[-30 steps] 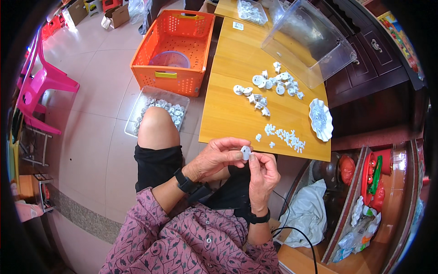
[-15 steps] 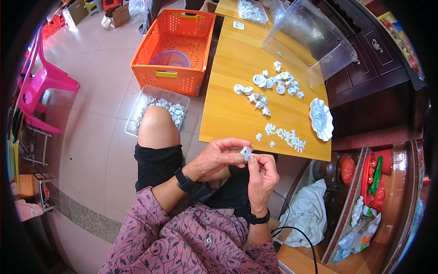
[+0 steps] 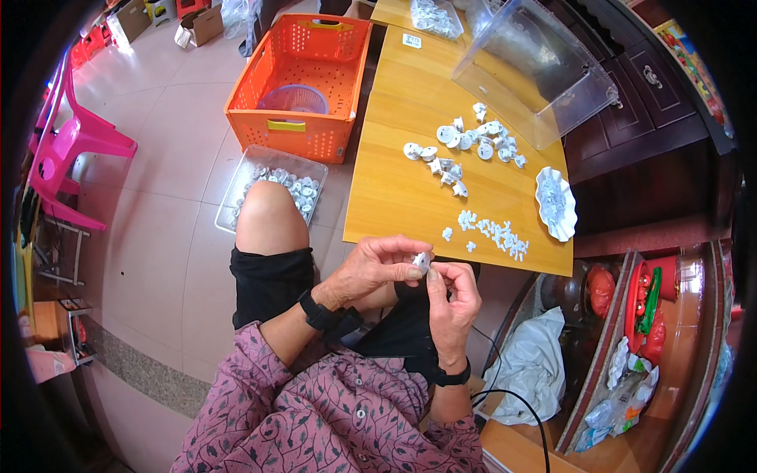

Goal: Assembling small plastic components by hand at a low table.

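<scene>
A small white round plastic part (image 3: 422, 260) is pinched between the thumb and fingers of my left hand (image 3: 374, 272), just off the table's near edge. My right hand (image 3: 453, 303) is closed in a pinch at the part's right side, thumb and forefinger together; whatever lies between them is too small to make out. On the wooden table (image 3: 402, 189) beyond lie loose white round plastic parts (image 3: 485, 142). Closer to my hands is a scatter of tiny white plastic pieces (image 3: 501, 236). A white scalloped dish (image 3: 564, 231) at the table's right holds small clear pieces.
A clear tub (image 3: 225, 213) of similar white parts stands on the floor by my left knee. Behind it is an orange crate (image 3: 292, 130) with a purple basket inside. A large clear bin (image 3: 544, 130) lies on the table's far right. A black cable (image 3: 528, 398) runs beside my right forearm.
The white part has turned between my left fingers, showing its side more than its flat face. My right fingers have shifted slightly at its edge.
</scene>
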Action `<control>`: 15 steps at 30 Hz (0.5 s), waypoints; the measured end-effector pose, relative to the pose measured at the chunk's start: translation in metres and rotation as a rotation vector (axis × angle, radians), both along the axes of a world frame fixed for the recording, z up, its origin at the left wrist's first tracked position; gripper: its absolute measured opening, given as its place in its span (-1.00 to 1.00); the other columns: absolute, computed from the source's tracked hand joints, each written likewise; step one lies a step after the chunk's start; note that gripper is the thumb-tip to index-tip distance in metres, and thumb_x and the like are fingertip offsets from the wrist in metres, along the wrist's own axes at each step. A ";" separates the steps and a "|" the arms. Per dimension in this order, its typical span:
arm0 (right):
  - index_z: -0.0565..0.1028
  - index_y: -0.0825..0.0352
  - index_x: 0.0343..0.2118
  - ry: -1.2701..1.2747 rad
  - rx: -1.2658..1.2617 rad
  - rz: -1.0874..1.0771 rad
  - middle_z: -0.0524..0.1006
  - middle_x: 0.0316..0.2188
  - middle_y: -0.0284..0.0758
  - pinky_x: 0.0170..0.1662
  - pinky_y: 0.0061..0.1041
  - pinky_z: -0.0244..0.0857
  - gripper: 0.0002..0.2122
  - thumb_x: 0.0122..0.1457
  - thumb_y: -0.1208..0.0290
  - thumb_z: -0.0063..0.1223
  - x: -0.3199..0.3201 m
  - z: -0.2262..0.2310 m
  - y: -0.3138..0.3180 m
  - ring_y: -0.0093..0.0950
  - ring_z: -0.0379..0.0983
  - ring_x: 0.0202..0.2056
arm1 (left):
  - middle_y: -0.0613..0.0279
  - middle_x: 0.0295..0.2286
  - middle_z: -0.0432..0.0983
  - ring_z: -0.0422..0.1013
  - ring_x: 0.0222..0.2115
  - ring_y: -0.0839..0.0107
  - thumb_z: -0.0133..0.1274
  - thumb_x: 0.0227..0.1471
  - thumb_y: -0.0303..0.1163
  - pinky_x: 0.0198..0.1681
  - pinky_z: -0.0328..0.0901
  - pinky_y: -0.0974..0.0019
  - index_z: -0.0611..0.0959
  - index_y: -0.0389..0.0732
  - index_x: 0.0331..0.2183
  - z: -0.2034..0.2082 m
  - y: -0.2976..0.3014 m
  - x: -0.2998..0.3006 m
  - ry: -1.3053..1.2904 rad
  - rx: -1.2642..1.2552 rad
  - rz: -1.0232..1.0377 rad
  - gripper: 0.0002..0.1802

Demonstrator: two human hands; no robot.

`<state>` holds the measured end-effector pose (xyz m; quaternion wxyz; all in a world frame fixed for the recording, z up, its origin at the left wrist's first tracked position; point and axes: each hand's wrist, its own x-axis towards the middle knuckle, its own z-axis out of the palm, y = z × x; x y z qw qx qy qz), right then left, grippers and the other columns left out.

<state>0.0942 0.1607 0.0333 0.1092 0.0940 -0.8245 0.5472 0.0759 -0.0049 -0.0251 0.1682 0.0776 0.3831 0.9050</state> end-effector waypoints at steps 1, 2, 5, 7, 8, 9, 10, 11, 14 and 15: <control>0.50 0.43 -0.37 -0.025 -0.035 -0.019 0.49 -0.39 -0.34 -0.35 -0.62 0.32 -0.94 0.17 0.59 0.17 0.000 -0.001 0.002 -0.60 0.41 -0.43 | 0.18 -0.18 0.58 0.51 -0.18 0.44 0.21 0.06 -0.58 -0.08 0.45 0.35 0.57 -0.34 0.02 0.001 0.000 0.000 -0.014 0.003 -0.007 -0.55; 0.50 0.43 -0.37 -0.025 -0.035 -0.019 0.49 -0.39 -0.34 -0.35 -0.62 0.32 -0.94 0.17 0.59 0.17 0.000 0.000 0.003 -0.60 0.41 -0.43 | 0.18 -0.18 0.58 0.51 -0.18 0.44 0.21 0.06 -0.58 -0.08 0.45 0.35 0.57 -0.34 0.02 0.001 0.001 0.000 -0.014 0.004 -0.007 -0.55; 0.49 0.42 -0.37 -0.018 -0.003 -0.006 0.49 -0.40 -0.34 -0.35 -0.61 0.32 -0.93 0.16 0.59 0.17 -0.001 0.000 0.004 -0.59 0.40 -0.44 | 0.18 -0.18 0.58 0.51 -0.19 0.45 0.21 0.06 -0.58 -0.11 0.47 0.35 0.57 -0.34 0.02 0.001 0.001 0.000 -0.013 0.016 -0.003 -0.55; 0.47 0.42 -0.38 0.038 0.067 0.019 0.48 -0.41 -0.33 -0.37 -0.61 0.32 -0.93 0.16 0.60 0.16 -0.002 0.003 0.001 -0.59 0.40 -0.45 | 0.17 -0.18 0.58 0.51 -0.18 0.45 0.20 0.06 -0.60 -0.10 0.46 0.35 0.57 -0.34 0.02 0.001 0.000 0.001 -0.034 -0.008 -0.011 -0.55; 0.47 0.42 -0.38 0.038 0.067 0.019 0.48 -0.41 -0.33 -0.37 -0.61 0.32 -0.93 0.16 0.60 0.16 -0.002 0.004 0.000 -0.59 0.40 -0.45 | 0.17 -0.18 0.58 0.51 -0.18 0.45 0.20 0.06 -0.60 -0.10 0.46 0.35 0.57 -0.34 0.02 0.001 0.000 0.001 -0.034 -0.008 -0.011 -0.55; 0.47 0.42 -0.38 0.039 0.069 0.024 0.47 -0.42 -0.33 -0.38 -0.61 0.32 -0.93 0.17 0.60 0.15 -0.002 0.005 0.000 -0.59 0.40 -0.46 | 0.17 -0.18 0.58 0.51 -0.18 0.45 0.20 0.06 -0.60 -0.09 0.46 0.34 0.57 -0.34 0.02 0.001 0.000 0.001 -0.034 0.000 -0.017 -0.56; 0.47 0.42 -0.38 0.039 0.070 0.029 0.47 -0.42 -0.33 -0.39 -0.62 0.32 -0.93 0.17 0.60 0.15 -0.002 0.005 -0.001 -0.60 0.40 -0.46 | 0.17 -0.17 0.58 0.51 -0.17 0.45 0.20 0.05 -0.61 -0.08 0.46 0.34 0.58 -0.35 0.02 0.000 0.000 0.001 -0.034 0.008 -0.023 -0.56; 0.47 0.42 -0.38 0.039 0.071 0.029 0.47 -0.42 -0.33 -0.39 -0.62 0.32 -0.93 0.17 0.60 0.15 -0.002 0.005 -0.003 -0.60 0.40 -0.46 | 0.17 -0.17 0.58 0.51 -0.17 0.45 0.20 0.05 -0.61 -0.08 0.46 0.34 0.58 -0.35 0.02 0.001 0.000 0.001 -0.034 0.008 -0.023 -0.56; 0.46 0.42 -0.38 0.038 0.100 0.045 0.46 -0.42 -0.32 -0.40 -0.62 0.31 -0.93 0.17 0.60 0.15 -0.001 0.003 -0.006 -0.60 0.40 -0.47 | 0.16 -0.17 0.58 0.51 -0.16 0.44 0.19 0.05 -0.62 -0.06 0.45 0.34 0.58 -0.35 0.02 0.000 -0.001 0.001 -0.007 0.001 -0.003 -0.56; 0.46 0.42 -0.38 0.020 0.076 0.051 0.46 -0.41 -0.34 -0.39 -0.63 0.31 -0.93 0.18 0.59 0.14 -0.001 0.002 -0.006 -0.61 0.39 -0.46 | 0.16 -0.16 0.58 0.51 -0.16 0.44 0.19 0.05 -0.63 -0.06 0.45 0.33 0.58 -0.35 0.02 -0.001 -0.002 0.001 -0.018 0.004 0.000 -0.56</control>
